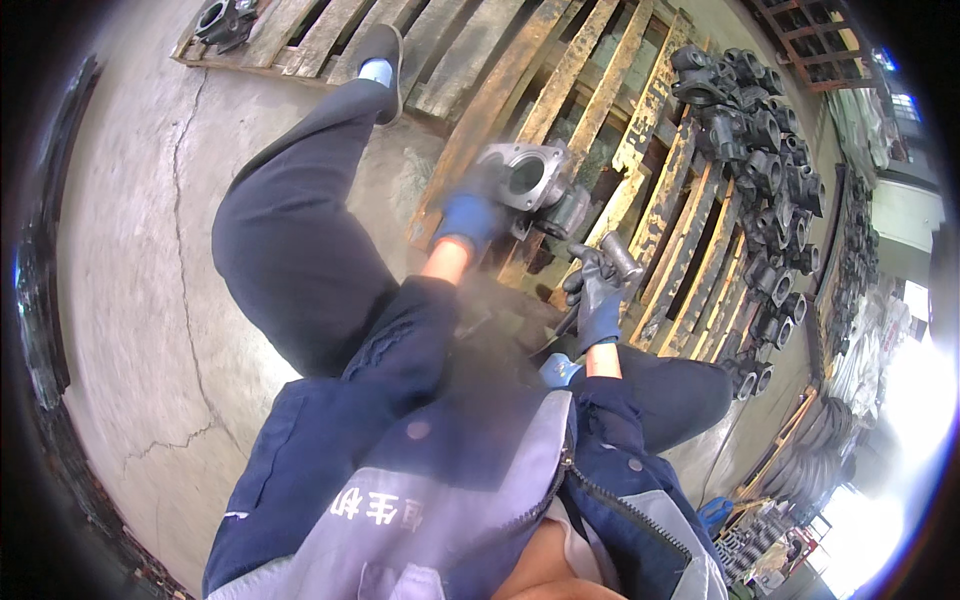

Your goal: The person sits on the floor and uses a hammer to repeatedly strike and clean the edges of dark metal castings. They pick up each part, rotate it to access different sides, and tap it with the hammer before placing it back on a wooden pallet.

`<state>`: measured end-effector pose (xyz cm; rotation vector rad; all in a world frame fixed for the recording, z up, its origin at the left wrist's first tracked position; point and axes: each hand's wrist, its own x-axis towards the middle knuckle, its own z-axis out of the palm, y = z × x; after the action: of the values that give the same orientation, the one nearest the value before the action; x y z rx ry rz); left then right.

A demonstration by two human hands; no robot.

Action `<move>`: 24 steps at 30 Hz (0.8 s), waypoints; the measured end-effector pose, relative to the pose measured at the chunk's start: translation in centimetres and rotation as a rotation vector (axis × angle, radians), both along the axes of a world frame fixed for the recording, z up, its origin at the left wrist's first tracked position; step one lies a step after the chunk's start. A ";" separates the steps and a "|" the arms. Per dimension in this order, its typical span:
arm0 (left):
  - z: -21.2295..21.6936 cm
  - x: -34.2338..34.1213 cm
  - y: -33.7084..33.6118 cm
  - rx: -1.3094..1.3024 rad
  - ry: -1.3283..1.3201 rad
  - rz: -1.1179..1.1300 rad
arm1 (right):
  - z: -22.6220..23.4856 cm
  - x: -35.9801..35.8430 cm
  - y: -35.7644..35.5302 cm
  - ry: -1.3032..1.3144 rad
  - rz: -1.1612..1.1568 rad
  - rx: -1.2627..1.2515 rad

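Observation:
My left hand (472, 208), in a blue and dark glove, grips the left side of a grey metal casting (550, 165). The casting has a square flange with a round bore, and a dark tubular part at its lower right. Motion blurs this hand, and its fingertips are partly hidden. To the right, my gloved right hand (598, 290) is closed around a hammer (622, 257). Its cylindrical metal head shows above the fist, just right of and apart from the casting, and a dark handle comes out below.
Slatted wooden pallets (590, 70) lie ahead of me. Many dark metal castings (760, 170) are heaped along the right. Another casting (222, 25) rests on the pallet at the far left. My left shoe (382, 60) is against a pallet. Cracked concrete floor (140, 270) stretches to the left.

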<state>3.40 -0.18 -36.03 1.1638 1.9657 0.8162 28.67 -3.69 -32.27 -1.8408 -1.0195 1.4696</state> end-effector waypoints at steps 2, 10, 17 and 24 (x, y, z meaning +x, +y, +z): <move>2.0 1.6 0.0 0.348 0.419 -0.313 | 1.2 -0.3 -0.1 0.023 -0.013 0.024; 5.8 2.7 3.1 0.211 0.266 -0.423 | 3.9 -1.9 -0.4 0.067 -0.205 -0.005; 4.6 5.5 7.2 0.175 0.184 0.036 | 4.7 -1.5 -0.5 0.087 -0.158 0.019; 1.4 4.0 4.1 0.296 -0.030 -0.065 | 3.3 -1.8 -0.4 0.034 -0.079 -0.012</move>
<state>7.42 3.92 -34.62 1.3682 1.8138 1.1111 26.86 -4.05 -29.00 -1.8368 -0.9126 1.4585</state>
